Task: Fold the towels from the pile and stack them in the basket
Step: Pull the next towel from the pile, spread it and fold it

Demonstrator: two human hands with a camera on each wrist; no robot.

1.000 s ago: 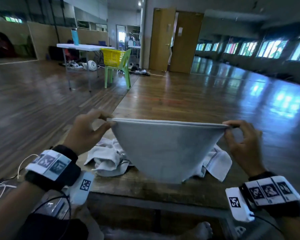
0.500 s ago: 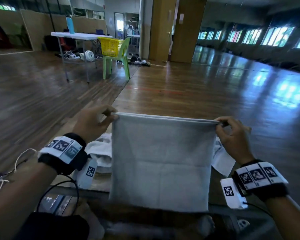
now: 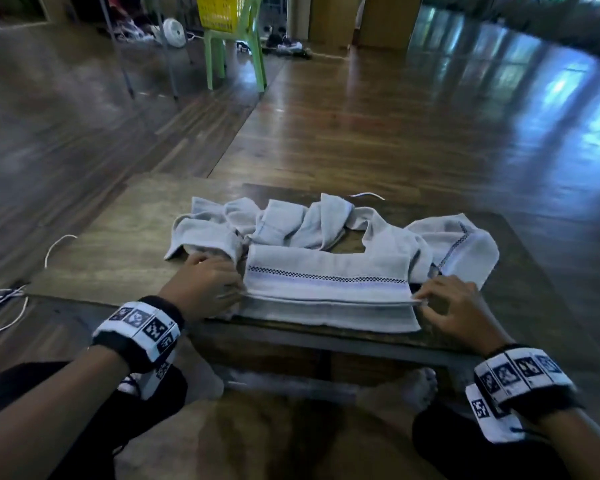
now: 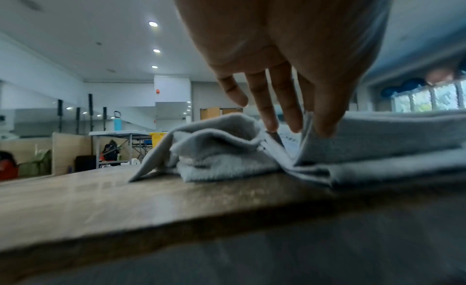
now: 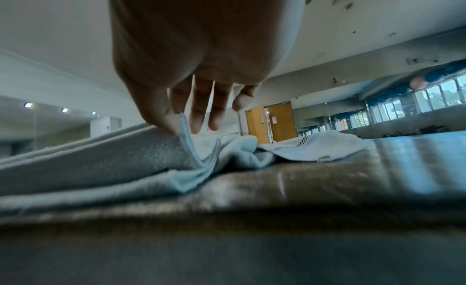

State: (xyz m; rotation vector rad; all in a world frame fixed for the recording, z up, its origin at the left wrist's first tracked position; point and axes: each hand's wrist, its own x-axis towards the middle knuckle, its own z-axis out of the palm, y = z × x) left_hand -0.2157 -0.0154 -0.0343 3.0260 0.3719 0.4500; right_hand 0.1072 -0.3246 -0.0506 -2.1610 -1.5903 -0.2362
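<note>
Grey towel (image 3: pixel 326 282) folded on near table (image 3: pixel 118 258) edge, long axis left to right.
Left hand (image 3: pixel 205 285) pinches the towel's left end, thumb against fingers (image 4: pixel 269 110); right hand (image 3: pixel 454 306) pinches the upper layer at the right end, other fingers (image 5: pixel 199 110) loose. Lower layer overhangs the table edge. Just behind, touching it, a rumpled pile (image 3: pixel 291 223) of towels. Far back on the floor, a green chair (image 3: pixel 236 46) carries a yellow basket (image 3: pixel 219 12).
</note>
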